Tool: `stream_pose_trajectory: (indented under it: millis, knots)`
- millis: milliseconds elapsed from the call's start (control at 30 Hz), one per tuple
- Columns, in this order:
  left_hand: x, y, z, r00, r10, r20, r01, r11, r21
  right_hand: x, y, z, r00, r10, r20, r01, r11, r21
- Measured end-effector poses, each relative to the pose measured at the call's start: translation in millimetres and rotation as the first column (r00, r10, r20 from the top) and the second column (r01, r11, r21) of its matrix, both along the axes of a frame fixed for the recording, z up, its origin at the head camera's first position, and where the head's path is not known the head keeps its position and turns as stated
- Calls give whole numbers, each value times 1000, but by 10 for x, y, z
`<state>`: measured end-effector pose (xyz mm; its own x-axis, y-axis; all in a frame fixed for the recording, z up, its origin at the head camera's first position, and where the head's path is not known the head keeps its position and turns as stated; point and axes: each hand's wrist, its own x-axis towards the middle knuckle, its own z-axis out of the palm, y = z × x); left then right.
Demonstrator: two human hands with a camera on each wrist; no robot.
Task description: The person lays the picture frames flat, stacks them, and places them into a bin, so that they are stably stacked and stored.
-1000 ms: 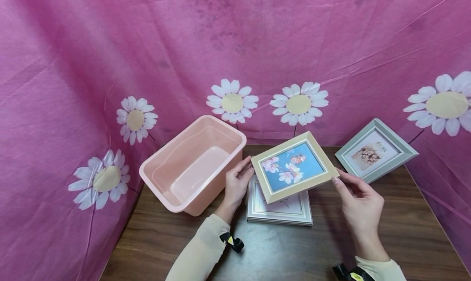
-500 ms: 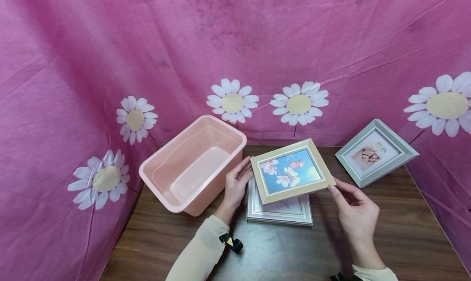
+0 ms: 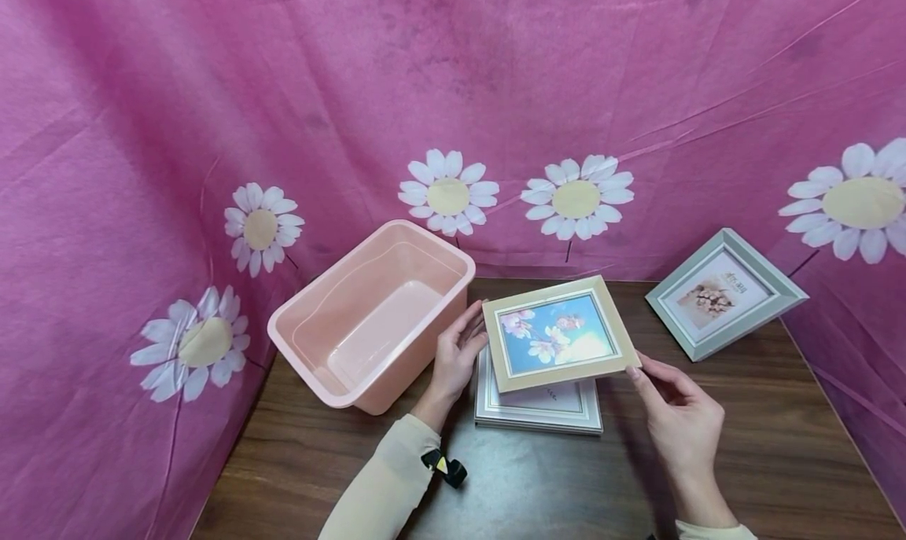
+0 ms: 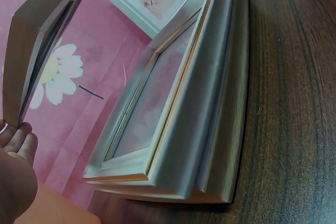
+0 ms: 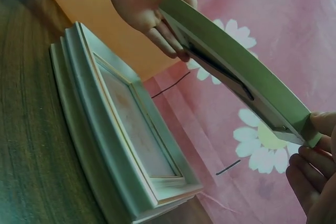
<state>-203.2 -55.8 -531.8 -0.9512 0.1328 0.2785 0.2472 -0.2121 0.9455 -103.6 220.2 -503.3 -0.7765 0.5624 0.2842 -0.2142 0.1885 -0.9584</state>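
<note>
A beige picture frame with a blue blossom picture is held above a stack of picture frames, tilted. My left hand holds its left edge, with fingertips at the back in the right wrist view. At its lower right corner my right hand pinches it, thumb on the front and fingers behind. A silver-white frame tops the stack, partly hidden from the head camera by the held frame. In the right wrist view the back of the beige frame shows a dark strip.
A pink plastic bin stands left of the stack. At the back right, a grey-green picture frame leans near the pink flowered cloth. Everything stands on a dark wooden table.
The beige frame's right side has come down and slightly left, with my right hand moving along. Glare now crosses its picture. My left hand stays nearly still.
</note>
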Motion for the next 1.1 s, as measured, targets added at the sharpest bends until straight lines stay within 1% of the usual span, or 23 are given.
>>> stream_pose_trajectory:
  millis: [200, 400, 533, 833, 1100]
  knots:
    - [1, -17, -8, 1000, 4, 3, -3, 1000, -29, 44, -37, -50, 1000, 1, 21, -1, 1000, 1]
    - [-2, -33, -33, 1000, 10, 4, -10, 999, -34, 92, -85, -91, 998, -5, 56, 5, 1000, 0]
    - [3, -44, -45, 1000, 13, 1, -13, 999, -44, 117, -105, -128, 998, 4, 59, -4, 1000, -1]
    - [-3, -54, -65, 1000, 14, 2, -14, 998, -63, 180, -132, -220, 995, 2, 95, -6, 999, 44]
    - [-1, -62, -105, 999, 23, 24, -21, 997, -75, 228, -164, -260, 994, 3, 112, -10, 998, 62]
